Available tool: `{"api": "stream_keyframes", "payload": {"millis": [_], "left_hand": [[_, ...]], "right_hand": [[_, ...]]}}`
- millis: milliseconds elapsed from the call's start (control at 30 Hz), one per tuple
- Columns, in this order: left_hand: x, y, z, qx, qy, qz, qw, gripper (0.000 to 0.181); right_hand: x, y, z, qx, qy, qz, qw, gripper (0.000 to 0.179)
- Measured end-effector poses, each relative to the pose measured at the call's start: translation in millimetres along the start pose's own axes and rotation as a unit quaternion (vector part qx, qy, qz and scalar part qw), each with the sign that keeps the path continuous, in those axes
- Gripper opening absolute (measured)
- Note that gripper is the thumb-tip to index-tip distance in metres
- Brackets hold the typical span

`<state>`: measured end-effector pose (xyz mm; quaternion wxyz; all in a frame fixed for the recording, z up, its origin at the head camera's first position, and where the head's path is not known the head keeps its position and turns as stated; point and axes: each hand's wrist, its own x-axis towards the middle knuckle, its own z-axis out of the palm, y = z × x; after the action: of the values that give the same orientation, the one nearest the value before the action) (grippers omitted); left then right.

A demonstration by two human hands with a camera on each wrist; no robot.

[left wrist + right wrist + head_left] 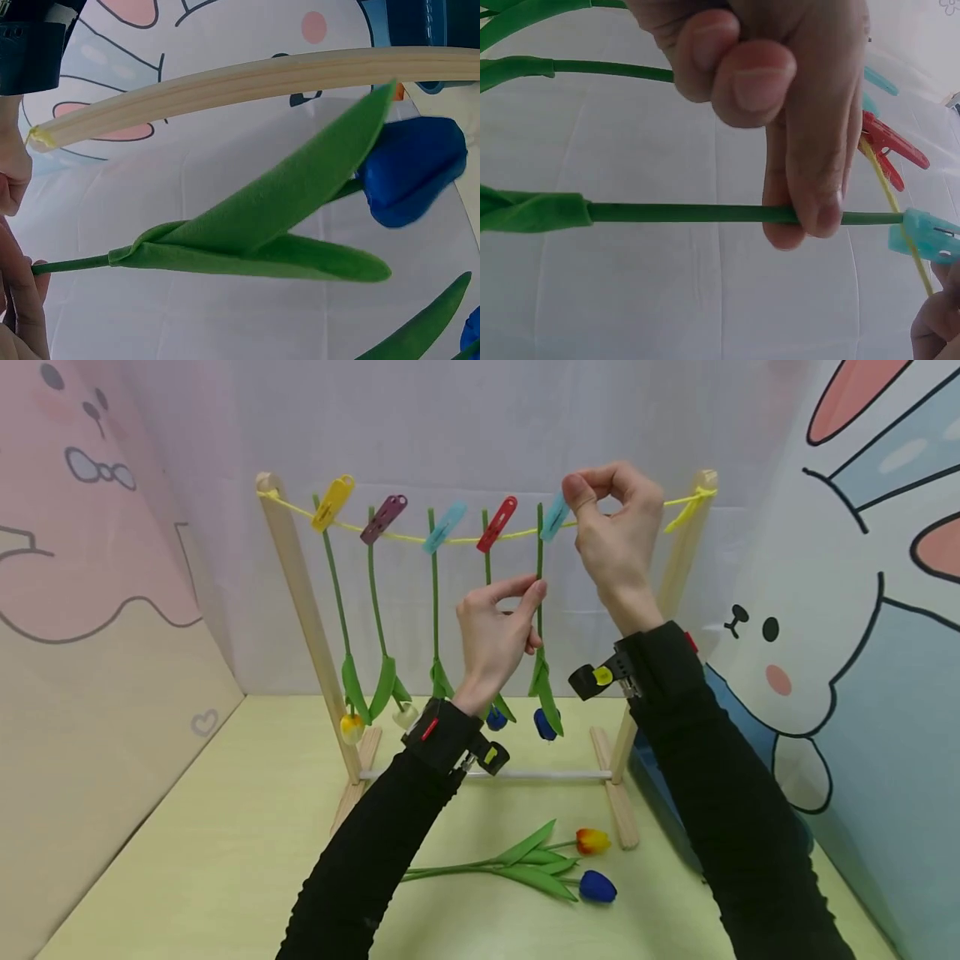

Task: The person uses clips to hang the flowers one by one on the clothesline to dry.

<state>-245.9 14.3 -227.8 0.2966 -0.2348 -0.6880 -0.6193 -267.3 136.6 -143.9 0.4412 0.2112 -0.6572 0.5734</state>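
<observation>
A blue artificial tulip (546,724) hangs head-down at the right of the yellow line (408,537). Its green stem (660,213) is pinched between the thumb and fingers of my left hand (498,631). Higher up, my right hand (618,531) pinches the light blue clothespin (556,517) at the line, beside the stem's upper end. In the right wrist view that clothespin meets the stem; whether it clamps the stem firmly I cannot tell. The left wrist view shows the tulip's leaves (255,202) and blue bloom (416,169) close up.
Other tulips hang under yellow (333,503), purple (384,519), light blue (446,527) and red (497,524) clothespins. Wooden posts (303,610) carry the line. An orange-yellow tulip (592,841) and a blue one (597,887) lie on the table. A blue bin (667,793) stands right.
</observation>
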Motion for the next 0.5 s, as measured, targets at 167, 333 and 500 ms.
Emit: {"api": "stream_keyframes", "payload": {"millis": [167,333,500], "left_hand": [[2.3,1.7,2.6,0.004,-0.004,0.001,1.0,0.026],[2.9,2.6,4.8,0.003,-0.005,0.002,1.0,0.026],[1.7,1.5,5.6,0.005,-0.003,0.0,1.0,0.025]], "right_hand": [[1.5,-0.4,-1.3,-0.011,-0.007,-0.006,0.9999,0.025],[1.3,-2.2,-3.6,-0.021,-0.015,0.023,0.9994,0.022],[-0.9,-2.2,-6.7,-0.028,-0.027,0.056,0.9977,0.02]]}}
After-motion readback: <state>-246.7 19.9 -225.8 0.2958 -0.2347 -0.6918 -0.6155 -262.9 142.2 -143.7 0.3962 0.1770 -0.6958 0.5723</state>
